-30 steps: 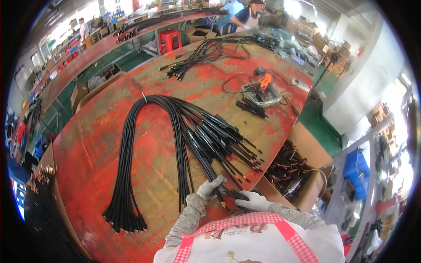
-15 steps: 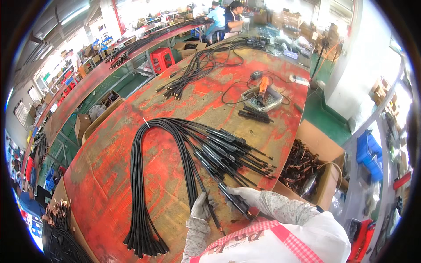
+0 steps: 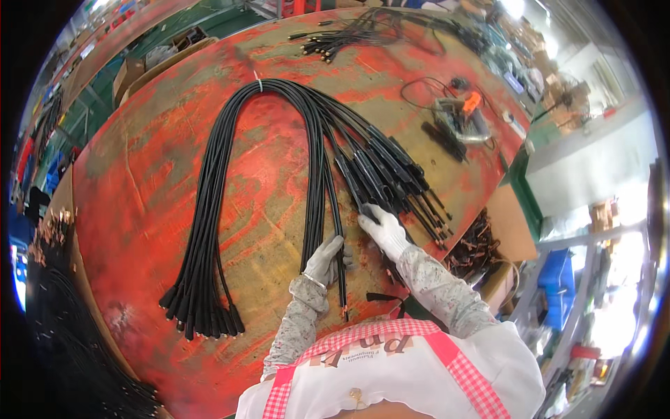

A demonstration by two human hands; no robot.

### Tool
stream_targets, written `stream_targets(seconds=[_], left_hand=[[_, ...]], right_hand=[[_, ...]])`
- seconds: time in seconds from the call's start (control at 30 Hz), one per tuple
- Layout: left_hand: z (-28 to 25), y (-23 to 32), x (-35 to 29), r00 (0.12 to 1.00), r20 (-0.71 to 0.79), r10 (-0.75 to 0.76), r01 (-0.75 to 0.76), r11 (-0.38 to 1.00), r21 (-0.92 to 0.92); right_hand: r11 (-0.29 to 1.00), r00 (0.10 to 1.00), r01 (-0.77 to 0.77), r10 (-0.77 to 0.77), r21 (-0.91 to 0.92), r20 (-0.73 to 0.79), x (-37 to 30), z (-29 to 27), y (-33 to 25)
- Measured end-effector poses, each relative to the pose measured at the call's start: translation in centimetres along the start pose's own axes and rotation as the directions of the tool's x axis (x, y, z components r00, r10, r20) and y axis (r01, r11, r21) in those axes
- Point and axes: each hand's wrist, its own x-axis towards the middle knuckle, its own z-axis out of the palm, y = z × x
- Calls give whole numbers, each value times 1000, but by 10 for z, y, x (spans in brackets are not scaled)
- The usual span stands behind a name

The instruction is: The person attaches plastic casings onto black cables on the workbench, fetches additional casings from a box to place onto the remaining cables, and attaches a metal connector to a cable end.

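A bundle of black cables (image 3: 222,157) lies bent in an arch on the table, bound at its top by a white tie (image 3: 259,78). My left hand (image 3: 326,260), in a white glove, closes round a black cable at the near right leg, whose copper-tipped end (image 3: 344,307) sticks out below. Farther right, my gloved right hand (image 3: 385,230) grips a cable beside the thick black sleeves (image 3: 377,174) fanned out there; its fingers partly hide it. The bundle's other ends carry black connectors (image 3: 202,318) at the near left.
More cables (image 3: 342,38) lie at the table's far side. A clear tray with an orange-handled tool (image 3: 472,103) stands far right, beside loose black sleeves (image 3: 444,140). A carton of dark scraps (image 3: 474,244) stands off the right edge; copper-ended cables (image 3: 56,244) fill the left side.
The view has tipped down toward the table. My right hand has moved away from my body with its cable, up to the sleeves. My left hand stays on its cable.
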Motion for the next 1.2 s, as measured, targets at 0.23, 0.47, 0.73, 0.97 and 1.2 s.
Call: stream_targets(seconds=[0.23, 0.47, 0.73, 0.97, 1.2], left_hand=[[17, -4, -1, 997, 66, -36, 36, 999, -5], [-6, -11, 3, 994, 98, -39, 49, 994, -101], [-6, -5, 10, 993, 74, -88, 96, 990, -107], [-10, -9, 3, 998, 18, -65, 66, 998, -17], [9, -9, 0, 995, -53, -83, 81, 996, -34]], right_hand=[[858, 843, 70, -323, -508, -430, 112, -19, -40], [595, 675, 461, -717, -658, -176, 33, -16, -6], [817, 628, 100, -495, -569, -601, 32, -98, 66], [715, 775, -94, -384, -692, -502, 134, -196, 101], [525, 877, -130, -335, -841, -345, 214, -219, 150]])
